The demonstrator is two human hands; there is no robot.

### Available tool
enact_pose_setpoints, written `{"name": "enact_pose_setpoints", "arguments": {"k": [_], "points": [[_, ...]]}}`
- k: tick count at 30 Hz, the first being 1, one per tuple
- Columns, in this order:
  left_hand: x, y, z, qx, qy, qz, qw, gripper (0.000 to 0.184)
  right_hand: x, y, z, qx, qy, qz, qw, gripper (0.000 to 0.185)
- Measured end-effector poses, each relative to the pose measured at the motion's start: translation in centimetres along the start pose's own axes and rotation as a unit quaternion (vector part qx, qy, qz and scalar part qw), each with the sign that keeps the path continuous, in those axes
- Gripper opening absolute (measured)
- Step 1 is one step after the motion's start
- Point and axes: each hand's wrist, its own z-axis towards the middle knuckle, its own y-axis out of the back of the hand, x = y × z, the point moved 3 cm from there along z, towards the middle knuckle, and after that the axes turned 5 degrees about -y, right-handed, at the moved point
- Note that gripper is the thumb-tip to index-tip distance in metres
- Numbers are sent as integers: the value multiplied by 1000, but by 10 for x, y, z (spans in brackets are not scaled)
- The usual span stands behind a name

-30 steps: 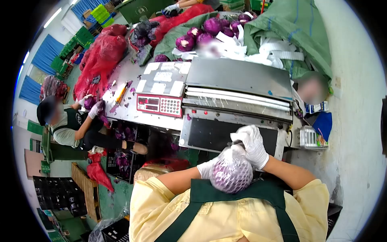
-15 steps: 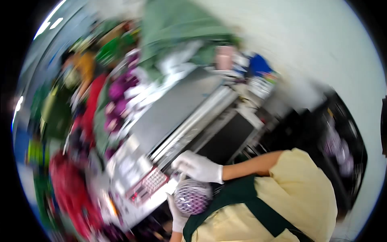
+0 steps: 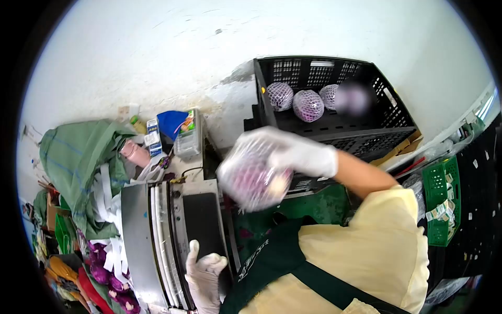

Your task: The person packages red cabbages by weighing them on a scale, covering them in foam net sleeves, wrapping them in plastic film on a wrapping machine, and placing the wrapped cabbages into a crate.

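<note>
My right hand (image 3: pixel 300 152), in a white glove, grips a purple cabbage (image 3: pixel 256 180) wrapped in white foam net and clear film. The cabbage is slightly blurred and hangs between the sealing machine and a black crate. My left hand (image 3: pixel 206 272), also gloved, holds nothing, its thumb and fingers apart over the machine's dark plate (image 3: pixel 201 217). Inside the black crate (image 3: pixel 361 137) lie several net-wrapped cabbages (image 3: pixel 308 106).
The wrapping machine (image 3: pixel 137 235) stands at the left, with unwrapped cabbages (image 3: pixel 100 273) beyond it. A green cloth (image 3: pixel 78 162), a pink bottle (image 3: pixel 135 153) and a clear box (image 3: pixel 188 141) are behind. A green crate (image 3: pixel 438 230) is at the right.
The view has swung right to the black crate. My left hand has let go of the wrapped cabbage, which my right hand carries away from the machine.
</note>
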Motion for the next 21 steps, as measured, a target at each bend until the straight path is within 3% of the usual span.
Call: {"name": "enact_pose_setpoints", "arguments": {"k": [1, 2, 4, 8, 9, 11, 13, 14, 16, 18, 19, 21], "points": [[3, -4, 9, -29, -7, 25, 999, 84, 7, 40, -5, 14, 15, -26, 999, 61], [9, -7, 21, -40, 1, 20, 999, 80, 34, 59, -25, -93, 0, -61, 994, 60], [23, -7, 41, -55, 28, -5, 998, 71, 34, 134, -59, -279, -187, -40, 941, 67], [46, -28, 66, -58, 31, -7, 998, 66, -8, 195, -40, -204, -355, -91, 908, 80], [51, -30, 68, -60, 44, -1, 997, 67, -9, 197, -33, -196, -356, -51, 912, 80], [58, -32, 65, -91, 67, 6, 994, 66, -76, 226, -9, -273, -332, -222, 875, 85], [59, -19, 48, -134, 56, -5, 989, 62, -123, 242, 11, -227, -265, -344, 871, 91], [58, -8, 24, -182, 32, -10, 983, 62, -141, 233, 29, -195, -234, -456, 836, 88], [54, 23, -15, -214, 34, -21, 976, 60, -160, 192, 71, -140, -193, -526, 817, 76], [43, 36, -98, -322, 16, -26, 946, 58, -178, 180, 65, -82, -172, -535, 823, 68], [41, 46, -102, -305, 12, 1, 952, 53, -182, 179, 60, -59, -172, -528, 829, 64], [18, 47, -168, -408, -9, 6, 913, 47, -182, 220, 37, -46, -194, -493, 847, 57]]}}
